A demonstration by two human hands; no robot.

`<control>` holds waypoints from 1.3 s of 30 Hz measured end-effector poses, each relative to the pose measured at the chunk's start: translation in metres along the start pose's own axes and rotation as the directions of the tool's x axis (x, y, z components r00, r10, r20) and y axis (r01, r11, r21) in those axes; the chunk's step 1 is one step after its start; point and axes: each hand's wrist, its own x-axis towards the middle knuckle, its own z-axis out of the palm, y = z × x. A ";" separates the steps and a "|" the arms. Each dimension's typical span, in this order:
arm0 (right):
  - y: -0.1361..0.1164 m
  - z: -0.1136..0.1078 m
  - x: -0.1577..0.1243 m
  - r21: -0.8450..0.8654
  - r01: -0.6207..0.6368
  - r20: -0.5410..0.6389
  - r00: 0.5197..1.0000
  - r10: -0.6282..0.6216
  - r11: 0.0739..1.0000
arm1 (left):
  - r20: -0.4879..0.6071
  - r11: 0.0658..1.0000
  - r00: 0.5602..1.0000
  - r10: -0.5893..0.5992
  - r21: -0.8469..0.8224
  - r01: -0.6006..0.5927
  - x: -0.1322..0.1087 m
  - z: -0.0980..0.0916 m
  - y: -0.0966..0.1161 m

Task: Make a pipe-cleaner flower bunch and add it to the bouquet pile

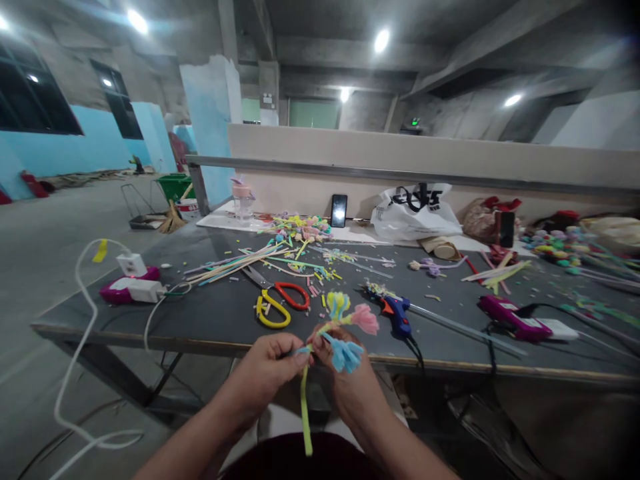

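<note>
Both hands meet at the table's front edge around a pipe-cleaner flower (345, 357) with blue, pink and yellow heads. My left hand (275, 363) pinches the stems, a short blue end showing at its thumb. Closed on the same stems just under the blooms is my right hand (347, 380); some of its fingers are hidden behind the blue head. A yellow-green stem (306, 413) hangs down below the hands. Scissors (277, 303) with one red and one yellow handle lie just beyond, and a blue glue gun (397, 313) rests to the right with a glue stick in it.
Loose pipe cleaners (235, 263) and cut scraps cover the table's middle. A phone (339, 211) leans at the back, beside a white bag (415, 212). Purple power strips lie left (130, 285) and right (515, 319). A white cable (75, 373) hangs off the left side.
</note>
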 end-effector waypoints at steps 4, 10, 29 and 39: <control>0.004 0.003 -0.004 0.099 -0.065 0.059 0.996 0.060 0.993 | 0.232 0.902 0.965 -0.120 -0.380 0.203 0.000 0.002 -0.014; 0.014 -0.007 -0.001 0.105 -0.083 -0.058 0.994 0.090 0.991 | 0.172 0.958 0.982 -0.083 -0.258 0.126 0.001 0.002 -0.018; -0.004 0.001 -0.003 0.191 -0.132 -0.200 0.965 0.170 0.973 | 0.261 0.424 0.774 0.577 0.714 -0.557 -0.004 -0.006 -0.004; 0.001 0.007 -0.005 0.103 -0.096 -0.186 0.976 0.114 0.990 | 0.269 0.260 0.595 0.757 0.712 -0.652 0.003 -0.014 -0.020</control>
